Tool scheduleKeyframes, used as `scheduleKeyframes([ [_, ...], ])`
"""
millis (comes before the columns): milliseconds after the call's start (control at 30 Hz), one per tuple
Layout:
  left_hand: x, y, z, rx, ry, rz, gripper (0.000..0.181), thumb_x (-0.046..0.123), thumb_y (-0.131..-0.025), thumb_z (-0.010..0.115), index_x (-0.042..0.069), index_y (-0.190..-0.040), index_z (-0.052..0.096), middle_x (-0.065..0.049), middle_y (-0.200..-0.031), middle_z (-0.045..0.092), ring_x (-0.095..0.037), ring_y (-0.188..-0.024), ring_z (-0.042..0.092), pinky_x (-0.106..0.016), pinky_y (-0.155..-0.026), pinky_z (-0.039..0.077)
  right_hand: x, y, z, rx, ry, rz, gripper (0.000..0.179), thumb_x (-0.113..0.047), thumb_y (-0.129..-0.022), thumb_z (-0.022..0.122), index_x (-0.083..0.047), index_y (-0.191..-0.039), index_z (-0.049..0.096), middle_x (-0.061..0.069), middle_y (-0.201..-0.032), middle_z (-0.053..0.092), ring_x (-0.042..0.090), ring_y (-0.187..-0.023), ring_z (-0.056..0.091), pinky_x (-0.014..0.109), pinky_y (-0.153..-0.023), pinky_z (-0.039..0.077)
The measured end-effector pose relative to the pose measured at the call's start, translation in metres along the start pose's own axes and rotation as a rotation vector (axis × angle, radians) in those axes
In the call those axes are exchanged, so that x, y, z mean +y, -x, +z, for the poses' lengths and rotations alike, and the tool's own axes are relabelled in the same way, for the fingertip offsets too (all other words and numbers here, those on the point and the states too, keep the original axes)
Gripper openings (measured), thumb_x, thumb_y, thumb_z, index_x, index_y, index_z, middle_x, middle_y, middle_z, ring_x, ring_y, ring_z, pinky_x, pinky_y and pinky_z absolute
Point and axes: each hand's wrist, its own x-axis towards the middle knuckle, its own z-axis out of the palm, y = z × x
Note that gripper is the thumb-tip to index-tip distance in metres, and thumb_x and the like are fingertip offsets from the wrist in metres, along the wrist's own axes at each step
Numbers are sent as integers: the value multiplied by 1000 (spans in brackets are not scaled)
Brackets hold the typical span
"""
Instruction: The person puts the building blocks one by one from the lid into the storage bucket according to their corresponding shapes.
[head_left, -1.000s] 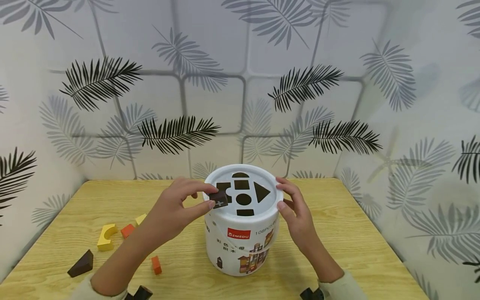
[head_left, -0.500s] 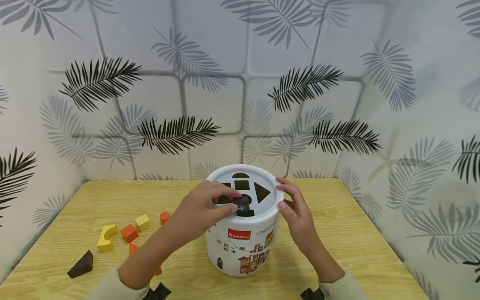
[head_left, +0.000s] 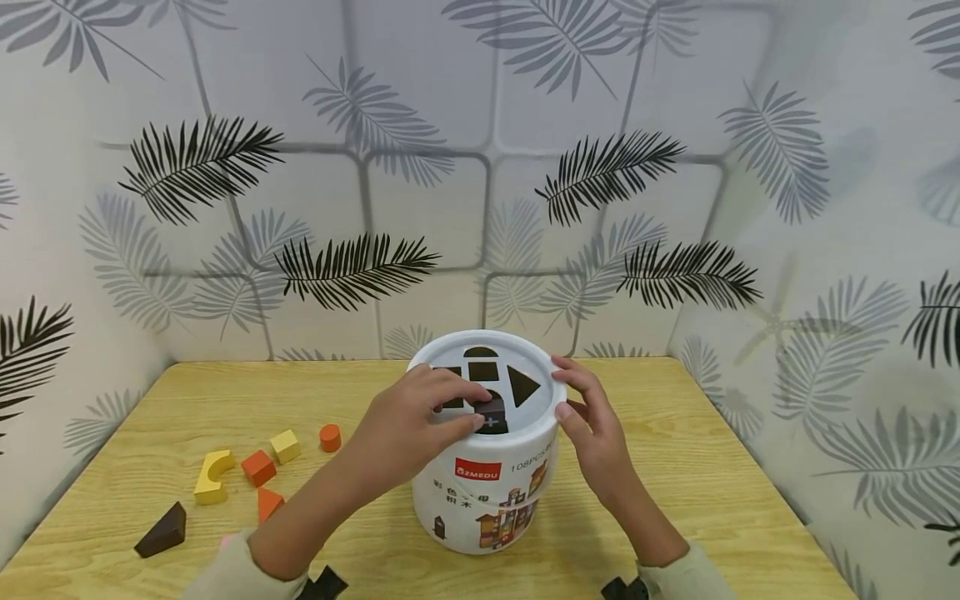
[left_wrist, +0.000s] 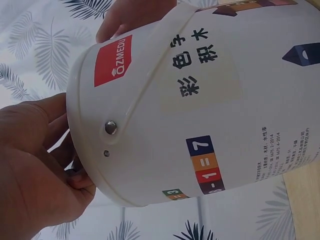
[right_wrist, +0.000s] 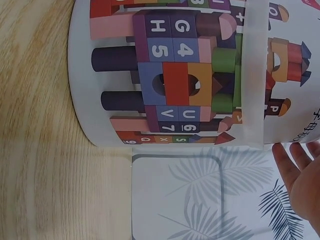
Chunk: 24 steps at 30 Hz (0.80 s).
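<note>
In the head view, my left hand (head_left: 408,429) pinches a dark brown block (head_left: 491,412) marked with a white plus sign. The block sits over the front slot of the white lid (head_left: 542,408), overlapping the round hole. This lid, pierced with shaped holes, tops a white toy-block bucket (head_left: 468,521). On the bucket's right side, my right hand (head_left: 597,437) rests its fingertips and thumb against the rim. From the right wrist view, its fingers (right_wrist: 285,162) touch the bucket wall fairly straight. The left wrist view hides most of the block behind the fingers.
Left on the wooden table (head_left: 697,500) lie a yellow arch block (head_left: 213,477), a red cube (head_left: 258,468), a yellow cube (head_left: 285,446), an orange cylinder (head_left: 330,437), an orange triangle (head_left: 268,503) and a dark brown wedge (head_left: 162,530). A leaf-patterned backdrop (head_left: 450,208) stands behind.
My left hand has carried the brown block rightward across the lid, from its left edge to the front slot, lower now. My right hand has stayed at the rim.
</note>
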Motion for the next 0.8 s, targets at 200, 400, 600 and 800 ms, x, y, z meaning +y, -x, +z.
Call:
scheduleKeyframes([
  [200, 0, 1, 0, -5, -14, -4, 21, 30, -91, 75, 30, -112, 74, 14, -113, 69, -8, -104, 57, -39, -89, 50, 0, 0, 0, 0, 4, 13, 36, -8, -103, 48, -10, -138, 51, 4, -157, 40, 16, -127, 53, 23, -94, 51],
  [400, -1, 0, 1, -8, -15, -1, 22, 29, -91, 75, 29, -112, 74, 13, -114, 69, -9, -104, 56, -41, -90, 50, -1, 1, -1, -6, -1, 14, 36, -8, -103, 48, -10, -139, 51, 4, -157, 39, 16, -124, 55, 24, -93, 52],
  [600, -1, 3, -1, -24, 25, -32, 22, 29, -90, 76, 29, -112, 74, 13, -114, 68, -9, -104, 54, -40, -91, 49, -1, 2, -1, -12, -10, 18, 36, -8, -103, 48, -10, -139, 51, 4, -157, 39, 20, -124, 56, 24, -93, 53],
  [800, 0, 4, -1, -28, 74, -41, 20, 26, -91, 75, 25, -111, 74, 12, -113, 67, -10, -104, 53, -40, -92, 48, -2, 2, -3, -9, -11, 15, 36, -7, -103, 48, -8, -139, 51, 6, -157, 40, 17, -126, 55, 23, -94, 52],
])
